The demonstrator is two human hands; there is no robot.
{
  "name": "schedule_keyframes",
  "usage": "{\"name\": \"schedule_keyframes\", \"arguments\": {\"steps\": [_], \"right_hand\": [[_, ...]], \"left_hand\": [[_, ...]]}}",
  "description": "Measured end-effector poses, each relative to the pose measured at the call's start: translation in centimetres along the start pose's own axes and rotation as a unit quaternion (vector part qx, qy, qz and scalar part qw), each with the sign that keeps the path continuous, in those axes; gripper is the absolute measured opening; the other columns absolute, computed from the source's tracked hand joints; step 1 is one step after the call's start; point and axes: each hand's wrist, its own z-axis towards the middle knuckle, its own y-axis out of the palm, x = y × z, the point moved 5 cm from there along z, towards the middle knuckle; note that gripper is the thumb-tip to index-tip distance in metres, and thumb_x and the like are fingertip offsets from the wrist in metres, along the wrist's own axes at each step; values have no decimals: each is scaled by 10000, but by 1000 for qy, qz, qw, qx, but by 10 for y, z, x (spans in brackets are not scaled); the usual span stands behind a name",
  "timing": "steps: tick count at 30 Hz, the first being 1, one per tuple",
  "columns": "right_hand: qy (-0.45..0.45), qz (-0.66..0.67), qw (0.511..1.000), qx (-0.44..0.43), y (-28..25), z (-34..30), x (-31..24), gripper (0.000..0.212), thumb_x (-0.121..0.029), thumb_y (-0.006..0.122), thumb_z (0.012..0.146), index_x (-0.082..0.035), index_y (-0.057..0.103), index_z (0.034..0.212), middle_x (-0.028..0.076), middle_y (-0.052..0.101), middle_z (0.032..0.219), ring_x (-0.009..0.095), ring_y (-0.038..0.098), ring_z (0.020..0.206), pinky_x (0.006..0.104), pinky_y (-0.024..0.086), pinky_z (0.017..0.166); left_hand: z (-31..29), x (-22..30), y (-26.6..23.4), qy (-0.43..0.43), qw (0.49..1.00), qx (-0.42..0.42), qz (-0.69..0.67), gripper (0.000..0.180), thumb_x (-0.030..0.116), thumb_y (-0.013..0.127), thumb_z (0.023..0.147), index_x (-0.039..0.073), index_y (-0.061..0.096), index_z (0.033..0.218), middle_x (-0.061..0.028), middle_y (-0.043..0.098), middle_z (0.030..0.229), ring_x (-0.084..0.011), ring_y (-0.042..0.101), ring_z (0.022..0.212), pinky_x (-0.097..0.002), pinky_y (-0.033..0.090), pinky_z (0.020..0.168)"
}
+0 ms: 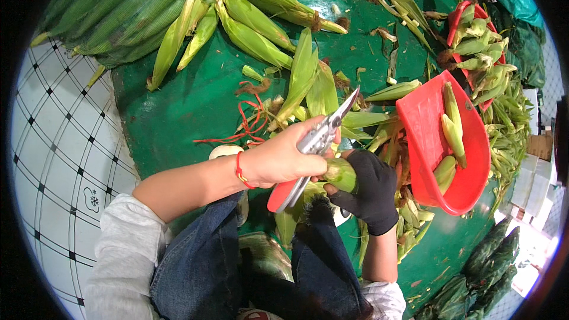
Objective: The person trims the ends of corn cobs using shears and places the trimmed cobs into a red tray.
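Two red baskets stand toward the right edge of the green mat [169, 115]. The near basket [422, 160] holds three pale-green ears of corn [453, 136] — two together, one lower down. The far basket [456, 22] is heaped with ears, too overlapped to count. One bulging mesh sack [127, 15] lies across the mat's left edge, toward its far end; at least five long ears [255, 15] fan out beside it, still in their husks.

The left hand [287, 151], one red cord bracelet at its wrist, has its fingers curled closed around one pair of pruning shears [317, 139], the blades pointing up and away. The right hand [372, 186], in a black glove, has its fingers bent around one husked ear [341, 176] — held in front of the knees, left of the near basket, its end by the left thumb. One tangle of red string [252, 120] lies on the mat, nearer its left edge than the baskets are.
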Motion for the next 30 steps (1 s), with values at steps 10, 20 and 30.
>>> {"name": "schedule_keyframes", "arguments": {"steps": [10, 20, 30], "right_hand": [[159, 110, 936, 293, -23, -3, 15, 568, -291, 804, 691, -42, 427, 1035, 85, 498, 983, 179, 489, 907, 281, 385, 808], [133, -91, 960, 227, -28, 5, 10, 150, -147, 602, 832, -9, 563, 879, 159, 534, 717, 357, 558, 651, 405, 426, 570], [282, 380, 811, 345, -10, 7, 37, 213, -225, 439, 961, -27, 509, 931, 43, 527, 794, 112, 514, 696, 252, 415, 602]], "left_hand": [[13, 26, 11, 125, 964, 17, -233, 464, 54, 575, 750, 68, 453, 1197, -57, 567, 967, -159, 607, 803, -307, 546, 650], [22, 14, 19, 163, 974, 82, -135, 435, -17, 506, 739, 70, 454, 1162, -37, 528, 938, -146, 568, 776, -328, 532, 677], [23, 6, 5, 139, 899, -47, -413, 500, 25, 503, 726, 34, 455, 1223, -82, 570, 835, -156, 532, 679, -308, 446, 597]]}}
